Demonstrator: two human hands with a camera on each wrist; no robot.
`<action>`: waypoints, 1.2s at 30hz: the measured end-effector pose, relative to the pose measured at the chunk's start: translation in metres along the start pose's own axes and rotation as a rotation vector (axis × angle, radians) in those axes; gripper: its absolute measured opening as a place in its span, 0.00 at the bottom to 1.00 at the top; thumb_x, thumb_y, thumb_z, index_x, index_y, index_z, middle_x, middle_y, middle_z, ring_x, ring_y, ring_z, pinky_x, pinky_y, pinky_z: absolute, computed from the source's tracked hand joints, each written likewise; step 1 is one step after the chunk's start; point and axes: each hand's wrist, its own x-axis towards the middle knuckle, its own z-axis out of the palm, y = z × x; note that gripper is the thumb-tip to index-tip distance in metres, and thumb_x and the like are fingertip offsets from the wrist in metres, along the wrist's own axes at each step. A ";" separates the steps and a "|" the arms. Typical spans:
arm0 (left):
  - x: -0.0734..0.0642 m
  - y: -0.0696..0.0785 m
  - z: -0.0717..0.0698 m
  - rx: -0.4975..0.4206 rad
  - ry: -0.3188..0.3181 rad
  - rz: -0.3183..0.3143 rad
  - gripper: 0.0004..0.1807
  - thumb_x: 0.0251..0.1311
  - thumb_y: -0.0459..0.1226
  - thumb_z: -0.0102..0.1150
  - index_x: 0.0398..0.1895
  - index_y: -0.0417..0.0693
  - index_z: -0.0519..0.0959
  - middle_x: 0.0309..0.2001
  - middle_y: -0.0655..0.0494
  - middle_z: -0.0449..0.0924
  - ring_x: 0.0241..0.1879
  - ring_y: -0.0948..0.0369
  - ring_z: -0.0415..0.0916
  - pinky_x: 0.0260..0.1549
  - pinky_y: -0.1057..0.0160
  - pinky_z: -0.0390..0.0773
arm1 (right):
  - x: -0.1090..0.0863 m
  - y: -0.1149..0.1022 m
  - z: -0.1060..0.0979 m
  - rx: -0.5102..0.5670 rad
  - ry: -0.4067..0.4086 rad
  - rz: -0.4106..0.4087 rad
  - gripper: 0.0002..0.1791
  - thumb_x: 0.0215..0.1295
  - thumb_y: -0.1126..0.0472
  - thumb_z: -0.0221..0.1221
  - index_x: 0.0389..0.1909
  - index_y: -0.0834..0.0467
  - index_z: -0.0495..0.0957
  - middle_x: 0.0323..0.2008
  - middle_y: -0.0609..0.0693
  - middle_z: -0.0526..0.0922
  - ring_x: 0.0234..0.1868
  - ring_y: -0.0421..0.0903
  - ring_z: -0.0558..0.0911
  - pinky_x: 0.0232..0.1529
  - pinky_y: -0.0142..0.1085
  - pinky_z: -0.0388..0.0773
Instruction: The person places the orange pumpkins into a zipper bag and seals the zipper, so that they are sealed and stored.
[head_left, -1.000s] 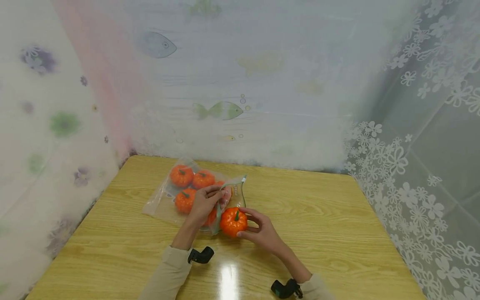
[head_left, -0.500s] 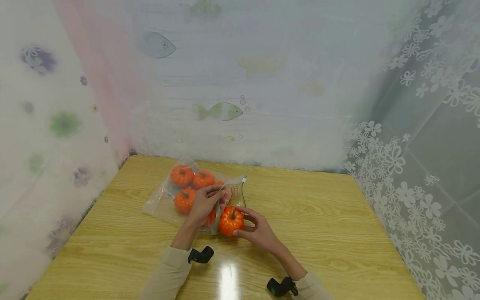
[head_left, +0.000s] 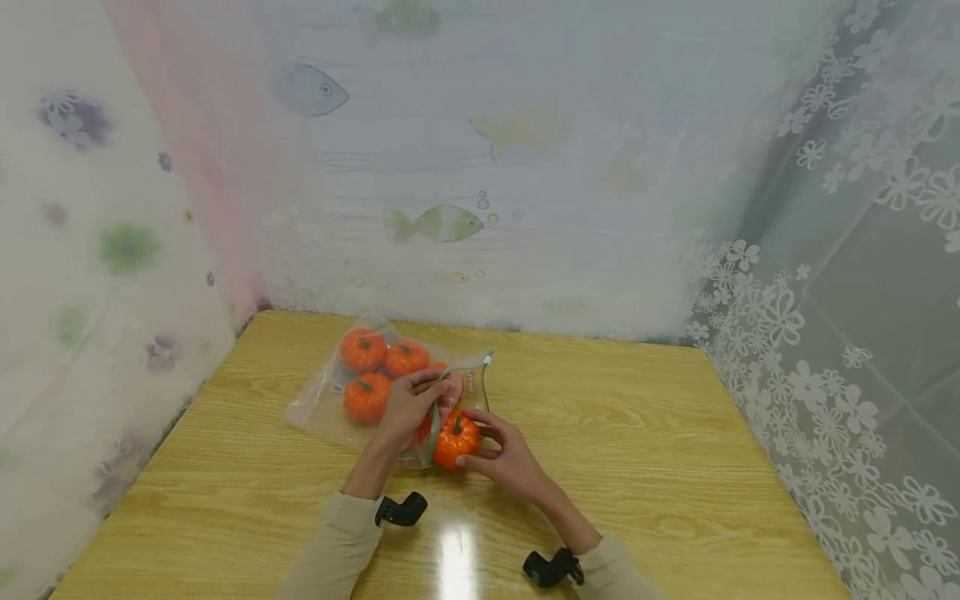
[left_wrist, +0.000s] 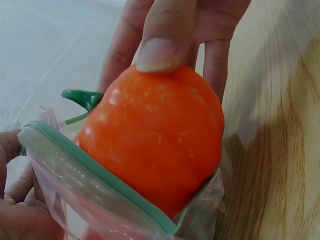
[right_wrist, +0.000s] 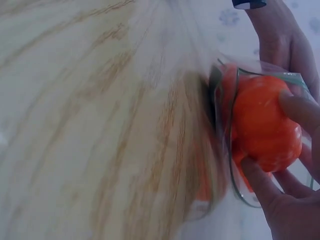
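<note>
A clear zip bag (head_left: 322, 408) with a green seal lies on its side, several small orange pumpkins (head_left: 367, 398) inside it. My left hand (head_left: 407, 410) pinches the upper edge of the bag's mouth between thumb and fingers. At that mouth, my right hand (head_left: 512, 457) grips one more orange pumpkin (head_left: 456, 440) with a green stem. In the left wrist view this pumpkin (left_wrist: 155, 135) sits partly past the green seal (left_wrist: 100, 175). The right wrist view shows the bag's rim around the pumpkin (right_wrist: 265, 122), with fingertips on its outer side.
The bag lies on a wood-grain table (head_left: 637, 467). Patterned curtains (head_left: 585, 183) hang along its back and both sides. A black wrist camera (head_left: 402, 509) is strapped to the left wrist, and another black camera (head_left: 551, 568) to the right.
My right hand has moved left and slightly away from me, bringing its pumpkin into the bag's mouth. The left hand has stayed at the bag's edge. One bagged pumpkin has shifted slightly left.
</note>
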 end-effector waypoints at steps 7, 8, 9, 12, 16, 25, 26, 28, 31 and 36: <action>0.002 0.000 0.001 -0.043 0.000 -0.020 0.17 0.72 0.30 0.57 0.59 0.29 0.76 0.35 0.57 0.87 0.26 0.65 0.84 0.29 0.67 0.85 | 0.009 0.001 0.004 -0.027 -0.005 0.002 0.36 0.66 0.69 0.67 0.74 0.56 0.67 0.72 0.57 0.67 0.67 0.62 0.74 0.57 0.45 0.82; 0.002 0.000 0.001 -0.047 0.002 -0.020 0.16 0.72 0.30 0.57 0.59 0.29 0.76 0.35 0.57 0.87 0.26 0.65 0.84 0.29 0.67 0.85 | 0.011 0.001 0.005 -0.031 -0.005 0.002 0.36 0.66 0.68 0.67 0.74 0.55 0.67 0.72 0.57 0.67 0.66 0.62 0.74 0.57 0.46 0.82; 0.002 0.000 0.001 -0.049 0.004 -0.020 0.16 0.72 0.30 0.57 0.59 0.29 0.76 0.34 0.57 0.87 0.26 0.65 0.84 0.29 0.67 0.85 | 0.012 0.001 0.006 -0.033 -0.007 0.002 0.36 0.66 0.68 0.67 0.74 0.55 0.66 0.73 0.57 0.67 0.66 0.62 0.74 0.58 0.46 0.81; 0.003 0.000 0.002 -0.050 0.007 -0.020 0.16 0.72 0.30 0.57 0.58 0.29 0.76 0.34 0.57 0.86 0.25 0.65 0.83 0.29 0.67 0.85 | 0.016 0.001 0.007 -0.042 -0.015 -0.001 0.36 0.67 0.68 0.66 0.75 0.55 0.65 0.73 0.57 0.66 0.66 0.63 0.74 0.58 0.44 0.81; 0.004 -0.001 0.002 -0.051 0.006 -0.028 0.16 0.72 0.30 0.57 0.59 0.30 0.76 0.35 0.57 0.86 0.25 0.65 0.83 0.29 0.67 0.85 | 0.021 0.002 0.009 -0.053 -0.028 -0.002 0.37 0.68 0.67 0.65 0.76 0.54 0.64 0.73 0.57 0.67 0.66 0.62 0.74 0.59 0.44 0.81; 0.008 0.000 -0.001 -0.021 0.005 -0.011 0.17 0.73 0.31 0.57 0.60 0.29 0.76 0.37 0.56 0.85 0.27 0.65 0.83 0.30 0.69 0.84 | 0.034 0.008 0.012 -0.113 -0.014 -0.008 0.36 0.67 0.68 0.66 0.75 0.56 0.65 0.72 0.58 0.68 0.67 0.62 0.74 0.57 0.44 0.82; 0.012 0.001 -0.003 -0.023 -0.001 -0.014 0.17 0.73 0.30 0.57 0.60 0.30 0.76 0.36 0.56 0.85 0.27 0.65 0.83 0.30 0.69 0.84 | 0.039 0.008 0.013 -0.121 -0.009 -0.018 0.36 0.67 0.68 0.66 0.75 0.57 0.65 0.71 0.59 0.69 0.67 0.63 0.74 0.57 0.45 0.82; 0.019 0.002 -0.006 -0.030 -0.016 -0.018 0.17 0.72 0.31 0.57 0.60 0.30 0.76 0.35 0.56 0.86 0.27 0.65 0.83 0.30 0.68 0.84 | 0.047 0.009 0.014 -0.141 -0.001 -0.040 0.35 0.67 0.69 0.66 0.74 0.59 0.66 0.70 0.61 0.70 0.67 0.63 0.74 0.58 0.46 0.81; 0.030 0.005 -0.011 -0.028 -0.026 -0.018 0.18 0.72 0.32 0.59 0.60 0.30 0.76 0.34 0.57 0.86 0.26 0.65 0.83 0.30 0.68 0.85 | 0.059 0.011 0.016 -0.176 0.017 -0.060 0.33 0.67 0.69 0.65 0.72 0.60 0.68 0.69 0.60 0.72 0.67 0.61 0.74 0.61 0.47 0.79; 0.038 0.006 -0.015 -0.006 -0.016 -0.001 0.18 0.72 0.33 0.60 0.59 0.31 0.76 0.35 0.57 0.86 0.27 0.65 0.83 0.30 0.68 0.84 | 0.071 0.016 0.018 -0.210 0.050 -0.060 0.31 0.67 0.69 0.65 0.70 0.61 0.70 0.67 0.58 0.75 0.66 0.58 0.76 0.62 0.46 0.78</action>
